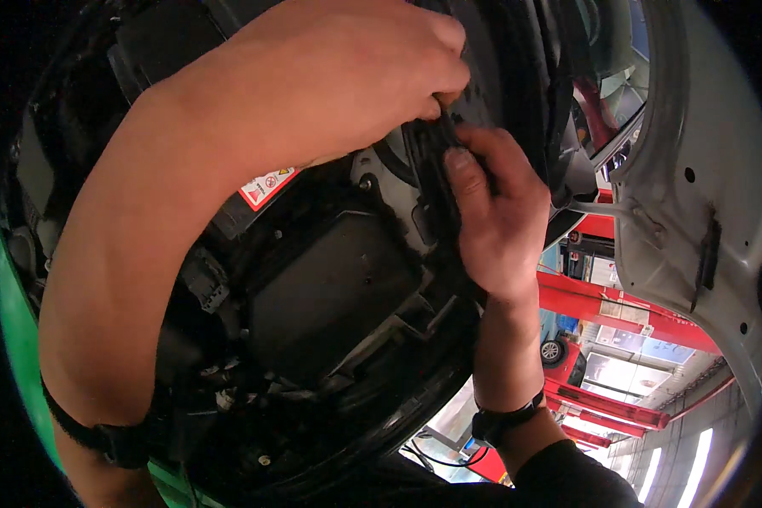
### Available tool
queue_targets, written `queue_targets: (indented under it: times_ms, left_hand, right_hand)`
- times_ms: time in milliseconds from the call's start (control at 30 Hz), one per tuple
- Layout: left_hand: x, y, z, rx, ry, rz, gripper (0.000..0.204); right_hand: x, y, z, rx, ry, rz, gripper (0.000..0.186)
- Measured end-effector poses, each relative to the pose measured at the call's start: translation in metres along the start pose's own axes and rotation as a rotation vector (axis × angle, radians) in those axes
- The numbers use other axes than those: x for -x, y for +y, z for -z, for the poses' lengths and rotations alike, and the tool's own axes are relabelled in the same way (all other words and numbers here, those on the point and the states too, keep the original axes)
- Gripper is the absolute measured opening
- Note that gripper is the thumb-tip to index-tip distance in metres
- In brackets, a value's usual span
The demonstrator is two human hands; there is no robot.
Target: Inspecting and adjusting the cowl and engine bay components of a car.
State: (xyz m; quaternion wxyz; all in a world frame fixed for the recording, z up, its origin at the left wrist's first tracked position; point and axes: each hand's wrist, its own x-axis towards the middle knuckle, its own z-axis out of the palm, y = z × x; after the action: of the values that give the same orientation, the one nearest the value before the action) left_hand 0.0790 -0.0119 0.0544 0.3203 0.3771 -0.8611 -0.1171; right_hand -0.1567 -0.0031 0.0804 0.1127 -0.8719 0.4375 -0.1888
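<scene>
My left hand (pixel 415 68) reaches across the top of the engine bay with its fingers curled at the upper end of a black plastic strip (pixel 425 190); what its fingertips hold is hidden. My right hand (pixel 495 203) is closed on that strip just below, thumb along its face and fingers wrapped past its edge. Under my hands is a black housing with an angular lid (pixel 330 296). A red-bordered warning label (pixel 264 188) shows beside my left forearm, and a connector (pixel 207 284) lies below it.
The raised grey hood (pixel 681 110) fills the right side, with a hinge arm near my right hand. A green cover (pixel 21 339) drapes the left edge. Beyond are red lift beams (pixel 618 309), a red vehicle (pixel 563 364) and ceiling lights.
</scene>
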Motion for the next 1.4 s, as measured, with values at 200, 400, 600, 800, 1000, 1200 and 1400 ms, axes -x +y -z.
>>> queue_targets:
  times_ms: [200, 400, 600, 800, 1000, 1200, 1400]
  left_hand:
    - [0.004, 0.011, -0.013, 0.128, 0.201, 0.251, 0.023]
    - [0.011, 0.022, -0.055, 0.066, 0.556, 0.313, 0.027]
    - [0.005, 0.031, -0.074, 0.052, 0.662, 0.406, 0.025]
    - [-0.002, 0.041, -0.078, 0.060, 0.688, 0.481, 0.023]
    - [0.005, 0.040, -0.073, 0.143, 0.645, 0.488, 0.022]
    - [0.005, 0.042, -0.071, 0.172, 0.627, 0.500, 0.021]
    - [-0.003, 0.042, -0.074, 0.151, 0.643, 0.522, 0.021]
  right_hand:
    - [0.000, 0.003, -0.009, -0.117, 0.032, -0.108, 0.017]
    - [0.006, 0.003, -0.013, -0.343, 0.134, -0.263, 0.018]
    - [0.008, 0.004, -0.010, -0.667, 0.152, -0.361, 0.020]
    - [0.009, 0.005, -0.011, -0.645, 0.158, -0.344, 0.019]
    - [0.010, 0.004, -0.011, -0.452, 0.162, -0.273, 0.020]
    - [0.010, 0.001, -0.010, -0.500, 0.171, -0.284, 0.021]
    - [0.011, -0.001, -0.007, -0.561, 0.200, -0.302, 0.022]
